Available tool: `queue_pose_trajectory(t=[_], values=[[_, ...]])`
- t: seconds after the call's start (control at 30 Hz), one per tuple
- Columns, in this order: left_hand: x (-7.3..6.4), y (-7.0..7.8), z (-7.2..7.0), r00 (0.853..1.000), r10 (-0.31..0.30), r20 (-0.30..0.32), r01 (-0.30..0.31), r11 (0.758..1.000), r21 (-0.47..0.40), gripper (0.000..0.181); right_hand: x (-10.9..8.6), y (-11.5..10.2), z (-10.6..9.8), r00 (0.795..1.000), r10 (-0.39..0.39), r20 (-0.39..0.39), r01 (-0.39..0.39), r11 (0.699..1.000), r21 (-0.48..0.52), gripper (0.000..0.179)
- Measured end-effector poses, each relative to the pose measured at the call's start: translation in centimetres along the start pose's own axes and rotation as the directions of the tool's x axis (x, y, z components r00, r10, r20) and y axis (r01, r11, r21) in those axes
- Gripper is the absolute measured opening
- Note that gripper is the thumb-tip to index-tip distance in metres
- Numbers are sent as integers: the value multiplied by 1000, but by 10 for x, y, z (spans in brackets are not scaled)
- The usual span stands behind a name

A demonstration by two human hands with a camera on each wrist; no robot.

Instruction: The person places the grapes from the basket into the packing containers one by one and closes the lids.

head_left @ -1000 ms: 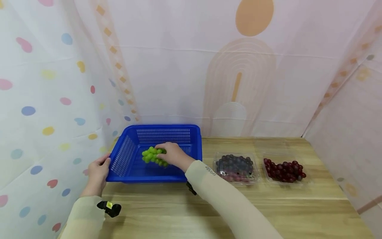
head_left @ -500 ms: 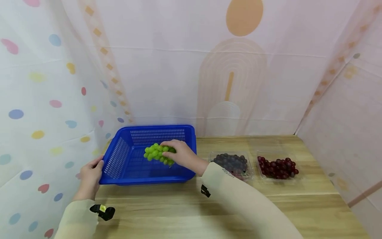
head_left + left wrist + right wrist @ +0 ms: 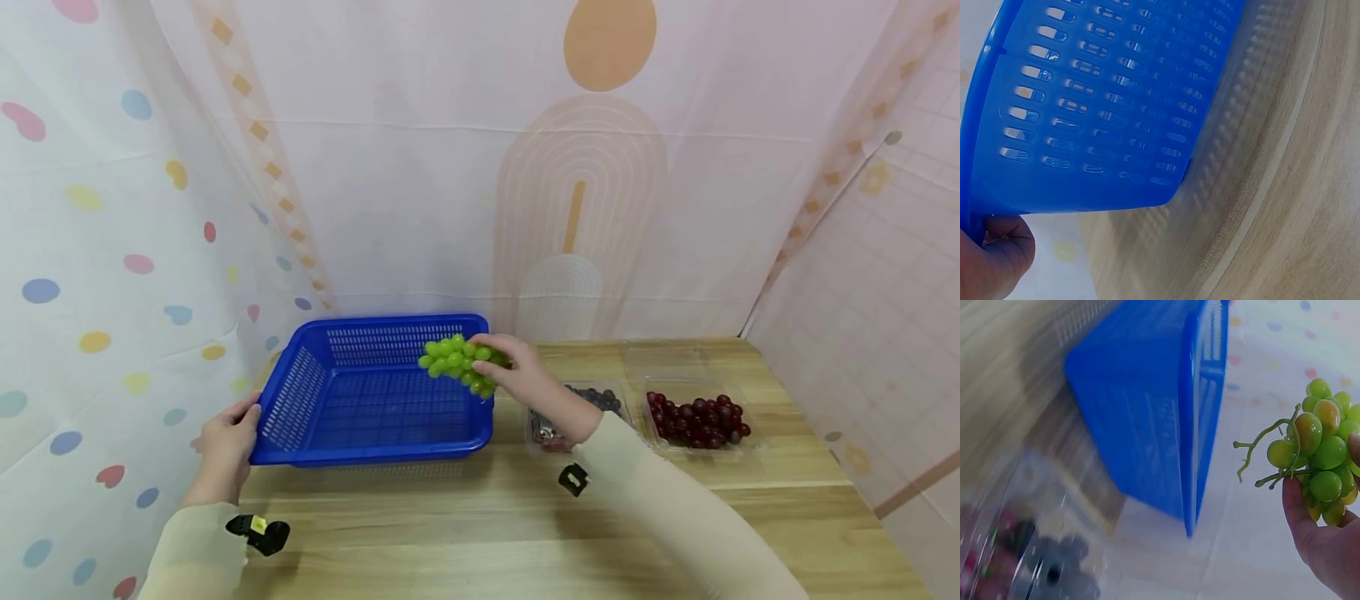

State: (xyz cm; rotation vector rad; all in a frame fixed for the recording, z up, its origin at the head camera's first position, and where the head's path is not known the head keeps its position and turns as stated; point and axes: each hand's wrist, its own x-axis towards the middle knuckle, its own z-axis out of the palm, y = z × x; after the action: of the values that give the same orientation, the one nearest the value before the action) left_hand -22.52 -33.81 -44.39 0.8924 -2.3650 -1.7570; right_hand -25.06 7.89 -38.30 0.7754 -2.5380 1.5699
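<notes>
My right hand (image 3: 517, 367) grips a bunch of green grapes (image 3: 459, 360) above the right rim of a blue plastic basket (image 3: 367, 454). In the right wrist view the green grapes (image 3: 1329, 453) show a bare brown-green stem, with my thumb and fingers around the berries. My left hand (image 3: 228, 437) holds the basket's left rim near its front corner. The left wrist view shows my curled fingers (image 3: 1010, 250) at the rim, below the slotted basket wall (image 3: 1097, 112). Nothing lies inside the basket in the head view.
Right of the basket stands a clear plastic box of dark grapes (image 3: 603, 398), partly hidden by my right forearm. Farther right is an open clear box (image 3: 738, 437) with red grapes (image 3: 697, 423). Patterned curtains (image 3: 420, 208) hang behind the wooden table (image 3: 420, 542) and on both sides.
My right hand has lifted the green grapes out of the basket and carried them right, over its right rim. The left hand keeps its hold on the basket; the head view has shifted slightly.
</notes>
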Motion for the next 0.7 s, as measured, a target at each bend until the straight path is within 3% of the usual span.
queue_pose_trajectory(t=[0.23,0.53,0.7], values=[[0,0,-1,1000,7,-4,-7,1000,-6,47,-25,13,-44,997,57,-49,-55,998,43,39],[-1,-1,-1,1000,8,25,-8,1000,-16,48,-68,34,-103,985,131,-115,-143,985,-101,42],[-1,-1,-2,1000,10,18,-10,1000,-2,47,-92,44,-135,981,110,-161,-143,968,-208,41]])
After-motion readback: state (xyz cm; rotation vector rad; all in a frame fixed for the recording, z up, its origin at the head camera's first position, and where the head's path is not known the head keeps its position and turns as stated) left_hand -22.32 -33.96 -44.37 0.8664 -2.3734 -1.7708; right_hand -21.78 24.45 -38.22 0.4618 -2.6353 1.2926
